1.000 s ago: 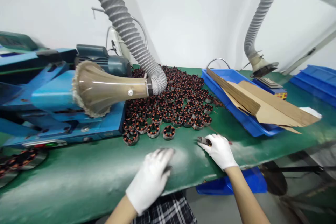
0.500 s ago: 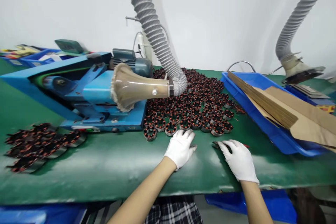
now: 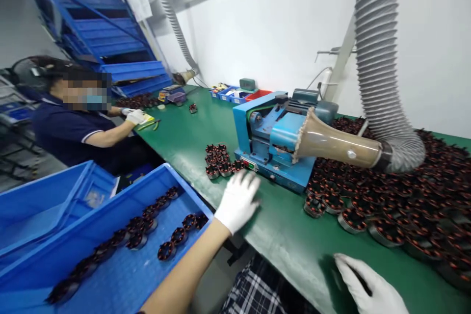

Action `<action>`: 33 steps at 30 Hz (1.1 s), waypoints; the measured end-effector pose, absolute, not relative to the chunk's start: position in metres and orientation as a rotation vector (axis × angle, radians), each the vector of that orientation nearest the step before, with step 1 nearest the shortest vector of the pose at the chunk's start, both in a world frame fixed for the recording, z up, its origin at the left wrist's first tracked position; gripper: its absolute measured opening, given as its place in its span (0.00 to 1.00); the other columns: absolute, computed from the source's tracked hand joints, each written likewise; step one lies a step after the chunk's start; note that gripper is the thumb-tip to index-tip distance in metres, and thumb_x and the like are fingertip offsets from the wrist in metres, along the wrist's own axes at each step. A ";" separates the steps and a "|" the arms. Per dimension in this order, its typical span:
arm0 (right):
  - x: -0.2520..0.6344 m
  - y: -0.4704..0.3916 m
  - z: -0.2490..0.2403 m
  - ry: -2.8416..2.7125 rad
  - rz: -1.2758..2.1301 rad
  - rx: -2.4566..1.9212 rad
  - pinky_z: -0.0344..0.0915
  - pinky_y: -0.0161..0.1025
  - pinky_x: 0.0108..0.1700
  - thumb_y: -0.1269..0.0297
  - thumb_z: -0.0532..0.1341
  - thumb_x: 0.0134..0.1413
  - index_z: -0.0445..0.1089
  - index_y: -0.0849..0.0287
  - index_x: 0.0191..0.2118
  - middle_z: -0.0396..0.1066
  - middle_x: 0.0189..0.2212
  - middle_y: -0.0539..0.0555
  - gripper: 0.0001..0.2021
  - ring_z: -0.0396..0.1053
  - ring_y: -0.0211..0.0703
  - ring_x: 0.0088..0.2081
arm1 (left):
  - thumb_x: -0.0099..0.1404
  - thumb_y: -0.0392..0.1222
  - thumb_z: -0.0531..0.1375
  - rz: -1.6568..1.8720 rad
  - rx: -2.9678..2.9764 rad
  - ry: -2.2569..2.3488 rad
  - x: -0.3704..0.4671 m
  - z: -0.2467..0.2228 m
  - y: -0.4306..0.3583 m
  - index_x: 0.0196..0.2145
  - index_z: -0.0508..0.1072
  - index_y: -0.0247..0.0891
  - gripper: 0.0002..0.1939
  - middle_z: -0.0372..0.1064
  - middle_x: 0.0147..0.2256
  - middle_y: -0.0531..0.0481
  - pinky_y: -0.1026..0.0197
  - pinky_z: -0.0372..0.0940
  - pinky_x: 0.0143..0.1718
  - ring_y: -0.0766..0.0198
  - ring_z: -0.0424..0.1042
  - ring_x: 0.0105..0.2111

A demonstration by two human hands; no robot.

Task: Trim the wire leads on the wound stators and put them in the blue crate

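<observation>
Wound rings [image 3: 222, 161] cluster beside the blue machine [image 3: 289, 127], my left hand [image 3: 238, 201] right by them, fingers loosely extended, whether my right hand [image 3: 371, 284] holds anything I can't tell—a reach, I'd judge, and grasping one calls for curling inward.

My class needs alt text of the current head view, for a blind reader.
White-gloved left hand beside a cluster of metal rings on a green bench, gloved right hand near a larger pile. A blue machine stands between them; at left are a co-worker and a blue tray of rings.
</observation>
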State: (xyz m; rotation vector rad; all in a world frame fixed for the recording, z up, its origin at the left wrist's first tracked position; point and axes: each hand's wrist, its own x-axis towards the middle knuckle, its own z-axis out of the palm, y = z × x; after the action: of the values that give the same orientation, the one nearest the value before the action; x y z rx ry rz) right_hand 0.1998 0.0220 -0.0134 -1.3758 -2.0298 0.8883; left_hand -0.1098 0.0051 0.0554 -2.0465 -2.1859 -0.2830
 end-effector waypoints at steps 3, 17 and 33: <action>0.172 0.024 -0.010 -2.105 0.762 -1.243 0.68 0.49 0.41 0.48 0.54 0.51 0.74 0.55 0.31 0.74 0.33 0.56 0.18 0.71 0.53 0.35 | 0.58 0.43 0.56 -0.316 -1.788 -2.312 -0.152 0.062 0.029 0.47 0.66 0.35 0.19 0.54 0.55 0.38 0.39 0.44 0.55 0.41 0.44 0.58; 0.177 0.023 0.005 -1.498 1.505 -1.364 0.64 0.41 0.34 0.48 0.53 0.54 0.58 0.62 0.54 0.69 0.32 0.55 0.27 0.65 0.43 0.27 | 0.51 0.35 0.60 -0.702 -2.600 -2.218 -0.026 0.004 -0.022 0.60 0.45 0.41 0.42 0.49 0.58 0.41 0.47 0.54 0.55 0.51 0.50 0.58; 0.177 0.034 0.018 -1.223 1.994 -1.155 0.59 0.31 0.18 0.46 0.61 0.45 0.62 0.64 0.46 0.65 0.27 0.51 0.28 0.63 0.37 0.23 | 0.33 0.50 0.69 -0.637 -2.780 -2.318 0.009 0.006 0.000 0.58 0.48 0.33 0.58 0.59 0.51 0.35 0.40 0.53 0.53 0.38 0.52 0.55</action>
State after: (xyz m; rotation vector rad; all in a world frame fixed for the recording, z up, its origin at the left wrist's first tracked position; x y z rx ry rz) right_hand 0.1773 0.0340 0.0185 -1.1546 -1.2234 1.9942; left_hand 0.0089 0.0005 0.0063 -2.7802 -2.3179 -0.6374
